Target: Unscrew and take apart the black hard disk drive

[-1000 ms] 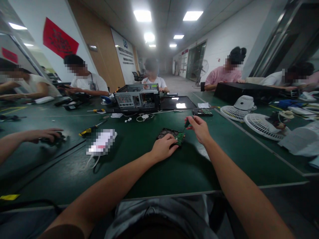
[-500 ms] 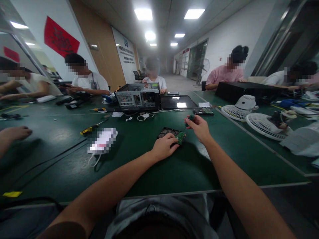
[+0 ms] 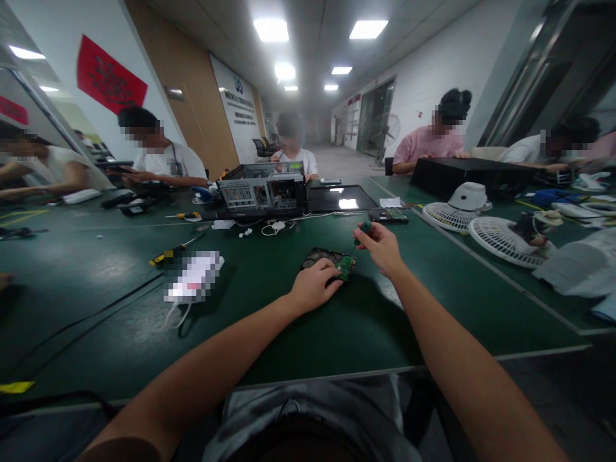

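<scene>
Right hand (image 3: 382, 249), at two o'clock from the work, pinches a dark-green-handled, thin-shafted screwdriver (image 3: 366, 228) between thumb and fingers; the shaft slants down to a small green circuit board (image 3: 345, 267), though whether its tip touches is too small to tell. That board sits at the right end of a flat, black-bodied rectangular hard drive (image 3: 314, 256) on the smooth, faintly shiny green tabletop (image 3: 375, 346). Left hand (image 3: 314, 287), at seven o'clock, grasps the drive's near side, fingers bent over the top and board.

Farther out from the drive, an open metal computer case (image 3: 262, 192) with a slotted panel stands at eleven o'clock, a glossy black flat panel (image 3: 344, 199) lies at twelve, and a thin black-and-green drive (image 3: 389, 216) at two. Towards three rests a round, ribbed white plastic fan grille (image 3: 507, 242); at nine, a yellow-and-black screwdriver (image 3: 166, 258).
</scene>
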The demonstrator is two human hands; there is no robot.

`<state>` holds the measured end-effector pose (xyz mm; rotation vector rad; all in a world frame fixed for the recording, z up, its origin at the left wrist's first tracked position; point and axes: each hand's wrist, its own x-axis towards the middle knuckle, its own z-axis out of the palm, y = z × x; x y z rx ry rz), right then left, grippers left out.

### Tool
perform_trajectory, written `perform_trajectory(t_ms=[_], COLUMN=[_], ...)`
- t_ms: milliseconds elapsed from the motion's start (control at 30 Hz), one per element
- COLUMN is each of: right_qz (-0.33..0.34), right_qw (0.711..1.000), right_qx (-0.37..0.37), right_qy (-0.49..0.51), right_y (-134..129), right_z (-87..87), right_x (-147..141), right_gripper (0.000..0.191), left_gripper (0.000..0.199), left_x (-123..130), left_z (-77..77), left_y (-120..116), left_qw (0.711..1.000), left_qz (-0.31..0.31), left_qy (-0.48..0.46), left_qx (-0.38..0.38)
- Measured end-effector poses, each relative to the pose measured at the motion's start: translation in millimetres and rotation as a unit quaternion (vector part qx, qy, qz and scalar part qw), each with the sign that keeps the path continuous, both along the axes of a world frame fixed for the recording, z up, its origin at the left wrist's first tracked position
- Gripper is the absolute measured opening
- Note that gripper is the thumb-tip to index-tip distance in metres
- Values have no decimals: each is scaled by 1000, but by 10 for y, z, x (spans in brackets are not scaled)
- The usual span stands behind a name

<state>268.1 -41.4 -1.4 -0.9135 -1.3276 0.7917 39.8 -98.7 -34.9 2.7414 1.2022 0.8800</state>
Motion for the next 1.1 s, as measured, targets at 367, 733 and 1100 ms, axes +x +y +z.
perform_trajectory(t_ms=[367, 733, 1100], right_qz=[-4, -45, -139], right_qw=[1000, 998, 989], right_qx=[9, 32, 43], right_qy=[-16, -5, 12], right_y=[-29, 2, 59], right_z=[23, 56, 57], right_x=[-12, 52, 169], right_gripper=[46, 48, 51], left_gripper=[24, 21, 19], left_x=[4, -4, -101], left_z=[9, 4, 744], left_y=[-11, -6, -44], left_qw=[1000, 1000, 963], left_qz=[0, 5, -34], left_qy=[-4, 23, -205], left_qx=[-9, 14, 171])
